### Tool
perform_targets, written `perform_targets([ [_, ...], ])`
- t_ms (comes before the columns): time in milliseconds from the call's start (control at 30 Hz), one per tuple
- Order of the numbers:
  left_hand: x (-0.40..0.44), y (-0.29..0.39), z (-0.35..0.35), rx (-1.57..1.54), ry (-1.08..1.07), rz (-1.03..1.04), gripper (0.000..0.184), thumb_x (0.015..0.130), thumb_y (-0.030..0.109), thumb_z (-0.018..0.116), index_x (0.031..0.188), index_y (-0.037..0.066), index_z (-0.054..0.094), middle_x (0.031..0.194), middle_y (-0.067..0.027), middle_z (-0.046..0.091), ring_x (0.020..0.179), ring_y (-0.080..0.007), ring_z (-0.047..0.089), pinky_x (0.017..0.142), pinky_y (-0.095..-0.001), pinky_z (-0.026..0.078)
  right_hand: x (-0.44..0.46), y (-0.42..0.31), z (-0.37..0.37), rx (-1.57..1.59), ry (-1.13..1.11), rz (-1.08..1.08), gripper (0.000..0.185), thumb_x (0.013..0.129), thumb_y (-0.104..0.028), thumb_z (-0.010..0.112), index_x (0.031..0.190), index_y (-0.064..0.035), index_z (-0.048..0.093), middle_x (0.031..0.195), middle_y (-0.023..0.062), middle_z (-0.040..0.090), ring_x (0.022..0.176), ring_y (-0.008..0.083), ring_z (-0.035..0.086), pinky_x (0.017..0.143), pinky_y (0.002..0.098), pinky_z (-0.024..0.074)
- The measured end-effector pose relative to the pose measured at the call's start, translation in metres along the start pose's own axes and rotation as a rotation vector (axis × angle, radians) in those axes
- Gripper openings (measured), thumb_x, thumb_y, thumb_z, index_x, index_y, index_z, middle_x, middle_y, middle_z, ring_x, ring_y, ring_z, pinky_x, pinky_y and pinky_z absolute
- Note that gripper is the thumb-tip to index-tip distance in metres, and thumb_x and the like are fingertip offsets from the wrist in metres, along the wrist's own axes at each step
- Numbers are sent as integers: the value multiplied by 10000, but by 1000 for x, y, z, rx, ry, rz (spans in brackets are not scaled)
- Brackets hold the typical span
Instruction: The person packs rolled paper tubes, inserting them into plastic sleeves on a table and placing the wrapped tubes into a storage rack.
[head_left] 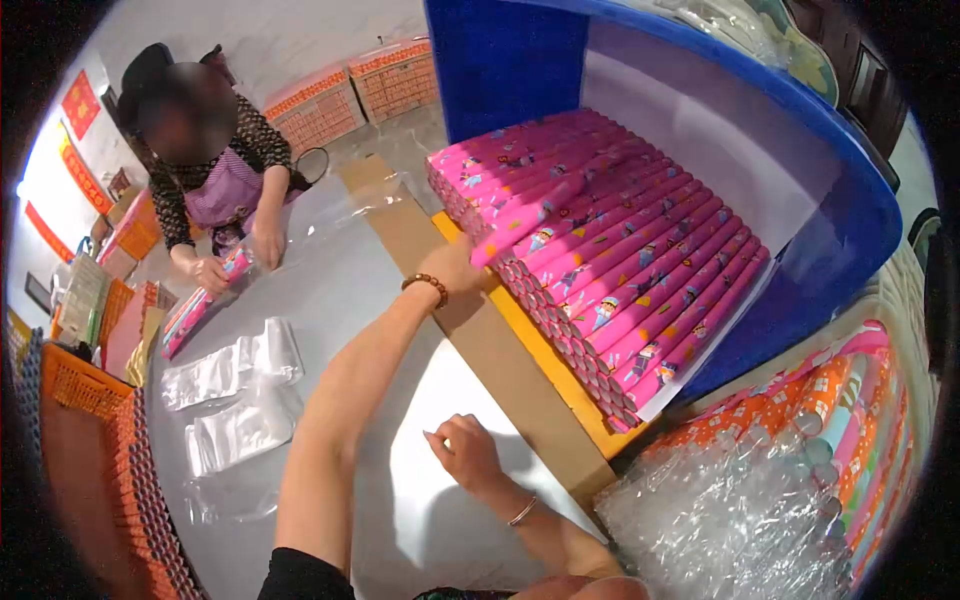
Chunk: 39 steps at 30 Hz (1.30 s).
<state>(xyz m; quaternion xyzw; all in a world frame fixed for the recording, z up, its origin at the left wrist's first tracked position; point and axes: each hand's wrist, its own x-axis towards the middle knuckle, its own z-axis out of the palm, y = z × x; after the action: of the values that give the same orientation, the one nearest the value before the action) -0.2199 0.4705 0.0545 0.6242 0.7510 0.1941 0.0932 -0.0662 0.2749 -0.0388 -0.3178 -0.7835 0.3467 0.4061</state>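
My left hand (450,272), with a beaded bracelet at the wrist, reaches across to the front of a big stack of pink patterned tubes (620,270). Its fingers are closed round the end of one pink tube (528,222), which lies at an angle over the others. My right hand (467,456) hovers above the pale tabletop (400,520), loosely curled with nothing visible in it. Flat clear plastic bags (240,430) lie in two piles on the table, left of my left forearm.
A co-worker across the table holds a bundle of colourful tubes (205,300) in clear plastic. A blue bin wall (820,300) surrounds the stack. Wrapped tubes (740,500) are heaped at lower right. Orange baskets (85,385) stand at left, cartons (315,110) behind.
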Motion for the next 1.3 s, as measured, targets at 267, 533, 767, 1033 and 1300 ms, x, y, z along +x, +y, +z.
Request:
perform_targets([
  [267, -125, -25, -30, -271, -245, -248, 314, 697, 249, 610, 874, -10, 626, 877, -260, 644, 868, -400, 626, 753, -451, 489, 3, -4, -8, 52, -11, -29, 209, 864, -177, 627, 705, -53, 569, 749, 88, 566, 706, 278, 517, 649, 371, 441],
  [533, -299, 1, -1, -364, 21, -380, 301, 749, 189, 584, 995, 49, 480, 786, -213, 629, 773, -429, 603, 679, -494, 475, 13, -57, -24, 983, -41, 663, 514, 966, -340, 490, 1328, -12, 329, 1065, 65, 523, 924, 145, 526, 786, 289, 447],
  [767, -349, 20, 35, -122, 241, -237, 379, 774, 240, 624, 1036, 14, 468, 875, -171, 582, 814, -389, 578, 691, -489, 405, -11, -102, -12, 910, -14, 622, 418, 904, -160, 589, 1226, -33, 354, 930, 21, 470, 789, 94, 482, 657, 257, 445],
  [1033, -412, 4, -66, -150, 353, 214, 394, 739, 154, 663, 1121, 83, 597, 1071, -112, 613, 1007, -288, 573, 828, -428, 424, -27, -124, -34, 688, -360, 535, 291, 875, -127, 572, 1123, -16, 469, 745, 9, 516, 589, 89, 500, 533, 229, 439],
  [1300, -456, -68, -162, 742, 411, 320, 589, 783, 198, 591, 1346, 294, 444, 1404, -83, 418, 1298, -270, 374, 1061, -528, 209, -47, -142, -35, 507, -1186, 628, 434, 823, -117, 614, 1216, 2, 472, 769, 29, 546, 595, 90, 536, 513, 225, 449],
])
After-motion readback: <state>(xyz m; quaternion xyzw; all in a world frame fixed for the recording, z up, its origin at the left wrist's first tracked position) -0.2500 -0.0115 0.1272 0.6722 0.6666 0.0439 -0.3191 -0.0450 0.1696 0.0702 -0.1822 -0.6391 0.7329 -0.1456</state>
